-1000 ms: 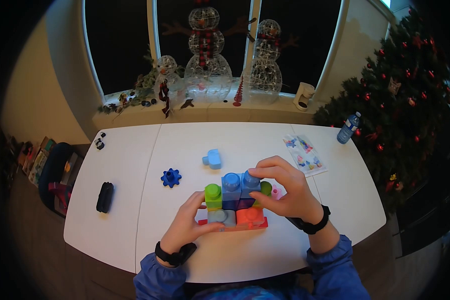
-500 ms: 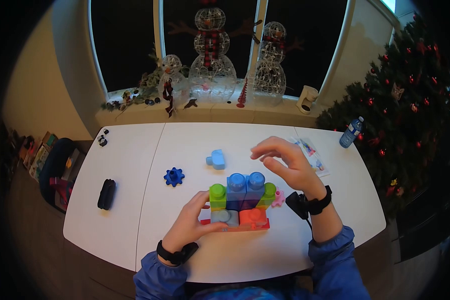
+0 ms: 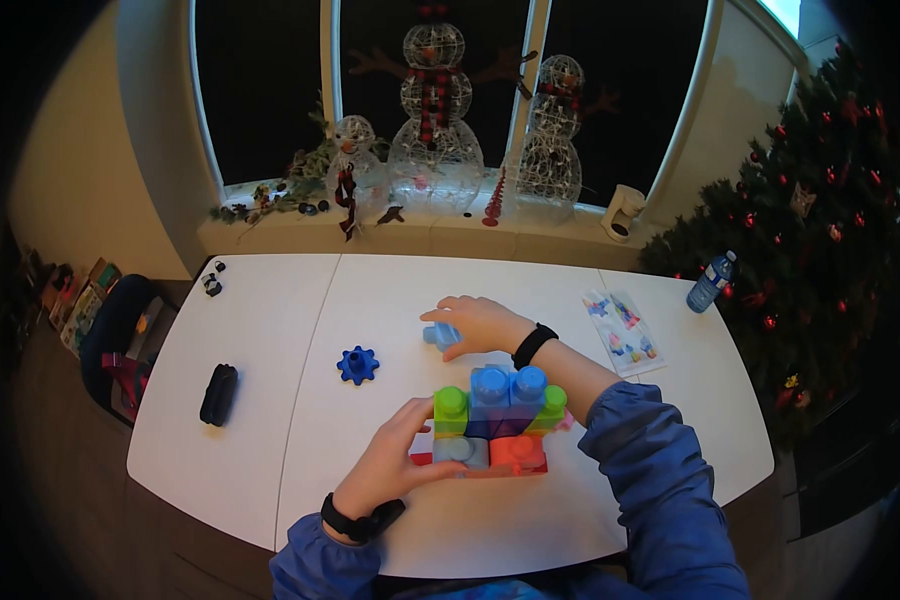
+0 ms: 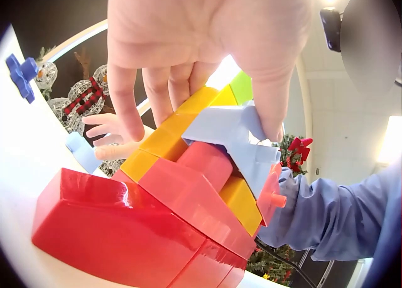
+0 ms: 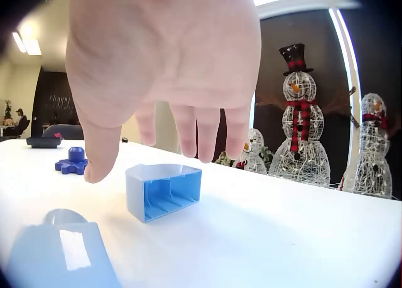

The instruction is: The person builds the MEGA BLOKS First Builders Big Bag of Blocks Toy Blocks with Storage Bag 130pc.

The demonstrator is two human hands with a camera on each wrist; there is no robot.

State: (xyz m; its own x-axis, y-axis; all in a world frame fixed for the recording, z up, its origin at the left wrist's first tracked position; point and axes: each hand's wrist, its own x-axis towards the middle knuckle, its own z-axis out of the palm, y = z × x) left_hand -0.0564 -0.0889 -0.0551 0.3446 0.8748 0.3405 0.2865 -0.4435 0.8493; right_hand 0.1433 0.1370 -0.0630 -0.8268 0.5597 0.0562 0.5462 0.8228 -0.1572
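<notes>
A build of chunky toy building blocks [image 3: 510, 400] stands on the table before me, with translucent blue blocks on top, green ones at the sides, and grey and orange ones in front. My left hand [image 3: 385, 460] grips its left side, the thumb over the grey block [image 4: 229, 127] and the fingers round the back, on the yellow blocks [image 4: 166, 134]. Beyond the build, my right hand [image 3: 485, 325] hovers over a loose light blue block [image 5: 166, 190] with its fingers spread downward. That block lies on its side, hollow underside showing in the right wrist view.
Left of the right hand sits a dark blue gear piece [image 3: 357, 366]. A pink piece [image 3: 568, 421] peeks out behind the build. A picture sheet [image 3: 625, 340] and a water bottle [image 3: 710, 283] are at the right; a black case [image 3: 219, 394] lies at the left.
My right hand has let go of the build's top, lifted away, and reached forward and left over the loose light blue block. The left hand keeps its hold on the build.
</notes>
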